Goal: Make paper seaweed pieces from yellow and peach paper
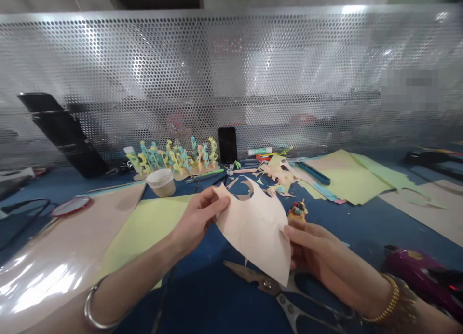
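1. A perforated metal screen (pixel 231 78) rises along the far edge of the blue work surface (pixel 347 232)
2. Large sheets lie across the surface: a glossy pale pink sheet (pixel 61 247) at the left edge, a yellow-green paper sheet (pixel 144 237) just right of it, and green paper sheets (pixel 347 177) toward the far right corner
3. The left hand (pixel 197 223) and right hand (pixel 307 249) are apart, each gripping one side of a pale pink paper cut-out (pixel 255 232), which is held up between them, above the middle of the surface and toward the near edge
4. Steel scissors (pixel 278 290) lie under the cut-out near the near edge, their handles toward the right
5. Near the far edge stand a row of blue and yellow paper figures (pixel 173 160), a black phone (pixel 227 145) upright, a paper cup (pixel 161 183) and a glue stick (pixel 259 151)
6. A small paper figure (pixel 297 211) sits just beyond the right hand; a metal bangle (pixel 94 307) circles the left wrist and a gold bracelet (pixel 388 300) the right
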A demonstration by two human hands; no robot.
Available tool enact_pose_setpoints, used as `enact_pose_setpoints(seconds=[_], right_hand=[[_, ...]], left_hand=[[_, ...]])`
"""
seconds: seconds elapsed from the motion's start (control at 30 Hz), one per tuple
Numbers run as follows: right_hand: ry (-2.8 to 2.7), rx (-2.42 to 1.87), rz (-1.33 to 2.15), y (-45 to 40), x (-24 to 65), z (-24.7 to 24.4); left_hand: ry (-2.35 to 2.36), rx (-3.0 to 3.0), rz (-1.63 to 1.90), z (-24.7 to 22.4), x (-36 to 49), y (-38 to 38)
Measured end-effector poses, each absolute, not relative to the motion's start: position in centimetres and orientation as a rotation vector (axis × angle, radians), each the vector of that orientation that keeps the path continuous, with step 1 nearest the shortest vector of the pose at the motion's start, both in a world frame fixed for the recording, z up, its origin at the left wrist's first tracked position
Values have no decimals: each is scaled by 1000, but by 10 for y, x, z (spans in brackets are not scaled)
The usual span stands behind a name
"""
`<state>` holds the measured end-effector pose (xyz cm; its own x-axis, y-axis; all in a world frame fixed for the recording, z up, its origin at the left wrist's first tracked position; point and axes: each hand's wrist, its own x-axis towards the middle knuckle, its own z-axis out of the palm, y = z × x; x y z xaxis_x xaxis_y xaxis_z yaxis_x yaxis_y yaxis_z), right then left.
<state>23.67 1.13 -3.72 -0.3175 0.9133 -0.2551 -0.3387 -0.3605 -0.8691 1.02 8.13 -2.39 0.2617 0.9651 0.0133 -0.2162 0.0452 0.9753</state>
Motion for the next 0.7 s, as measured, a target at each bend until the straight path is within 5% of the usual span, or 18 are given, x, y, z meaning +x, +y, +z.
enact_pose_setpoints(seconds=[0.47, 0.7], right_hand=[[-751, -1057, 1501, 16, 237, -39], [-727, -988, 1469, 16, 235, -36]], left_hand=[[690, 874, 1030, -22, 10, 82], [544, 1251, 780, -40, 21, 65]])
